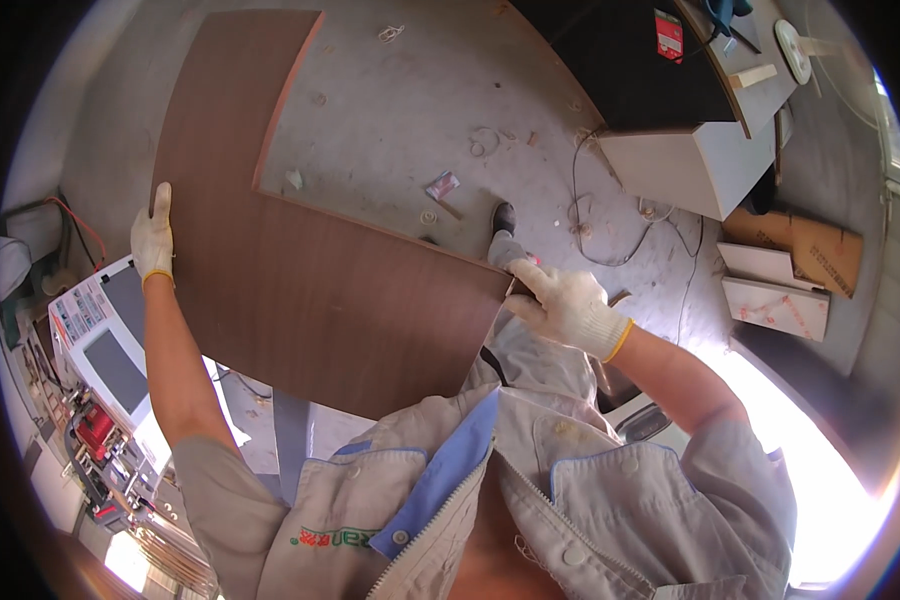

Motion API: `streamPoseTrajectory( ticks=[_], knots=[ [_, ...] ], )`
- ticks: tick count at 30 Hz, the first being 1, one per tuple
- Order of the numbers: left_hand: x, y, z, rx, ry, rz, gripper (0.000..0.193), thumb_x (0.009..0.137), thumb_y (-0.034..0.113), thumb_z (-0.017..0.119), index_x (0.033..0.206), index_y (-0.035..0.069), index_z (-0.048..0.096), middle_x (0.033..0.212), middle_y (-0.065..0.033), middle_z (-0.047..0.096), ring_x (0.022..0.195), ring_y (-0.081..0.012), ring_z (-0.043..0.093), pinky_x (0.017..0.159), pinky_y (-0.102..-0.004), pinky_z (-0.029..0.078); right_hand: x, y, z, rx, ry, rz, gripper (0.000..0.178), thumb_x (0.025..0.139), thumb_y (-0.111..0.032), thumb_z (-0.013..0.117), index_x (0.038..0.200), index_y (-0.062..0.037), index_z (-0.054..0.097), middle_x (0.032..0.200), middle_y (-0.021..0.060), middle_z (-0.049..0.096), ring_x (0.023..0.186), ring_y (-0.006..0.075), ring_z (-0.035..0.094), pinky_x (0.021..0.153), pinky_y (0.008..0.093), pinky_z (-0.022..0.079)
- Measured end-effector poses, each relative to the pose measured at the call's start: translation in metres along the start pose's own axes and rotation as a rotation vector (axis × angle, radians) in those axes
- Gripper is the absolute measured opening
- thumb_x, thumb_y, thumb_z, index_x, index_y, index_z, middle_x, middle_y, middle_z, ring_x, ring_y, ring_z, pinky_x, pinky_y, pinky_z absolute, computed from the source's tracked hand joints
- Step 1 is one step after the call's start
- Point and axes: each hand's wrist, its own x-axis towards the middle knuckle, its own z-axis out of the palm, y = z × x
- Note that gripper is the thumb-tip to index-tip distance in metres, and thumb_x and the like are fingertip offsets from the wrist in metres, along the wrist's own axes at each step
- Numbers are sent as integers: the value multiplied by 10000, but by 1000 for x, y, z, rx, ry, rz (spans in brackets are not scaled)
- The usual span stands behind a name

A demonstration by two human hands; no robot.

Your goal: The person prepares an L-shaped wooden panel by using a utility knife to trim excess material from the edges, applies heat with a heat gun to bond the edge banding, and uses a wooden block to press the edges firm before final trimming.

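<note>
The brown L-shaped panel (310, 290) is before the grey jacket (355, 495); left hand (154, 235) clamps its left edge, right hand (570, 310) its right corner. Probably stiff, rather heavy, it suits holding by opposite edges.

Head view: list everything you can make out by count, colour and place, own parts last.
L-shaped panel: one, brown, between both hands
Floor: one, grey, upper centre
Dark surface: one, black, top right
Card: one, red and white, on that surface
Large unit: one, white, upper right
Disc: one, white, far upper right
Cardboard sheet: one, tan, right
Small boards: two, white, beside the cardboard sheet
Cable: at least one, dark, floor right of centre
Machine: one, white and grey, left
Litter: several bits, mixed colours, floor
Shoe: one, dark, centre
Jacket: one, grey and blue, bottom
Left hand: one, white glove, at panel's left edge
Right hand: one, white glove, at panel's right corner
</note>
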Motion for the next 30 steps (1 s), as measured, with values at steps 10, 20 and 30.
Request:
streamPoseTrajectory(
  ticks=[10,20,30],
  knots=[
    [-11,-6,-4,-9,158,44,1249,857,1053,650,1365,-79,793,1314,-309,812,1245,-467,763,1130,-506,553,82,-17,-68,-347,-640,-329,417,1125,-454,670,1421,-161,683,1034,156,819,884,427,817,756,582,658],
    [-35,10,-1,-31,25,-43,1285,841,1097,602,1456,-18,776,1362,-269,810,1292,-453,761,1122,-515,566,115,-47,-55,-348,-545,-466,329,1142,-442,682,1324,-168,692,929,109,783,805,416,797,713,563,647],
    [-43,-2,-3,-62,96,-12,1219,837,1099,615,1263,-29,795,1108,-230,810,1076,-402,810,927,-500,625,175,-136,-52,-459,-661,-357,349,1158,-428,666,1379,-161,703,1093,153,798,970,412,810,831,550,649]
  ],
)
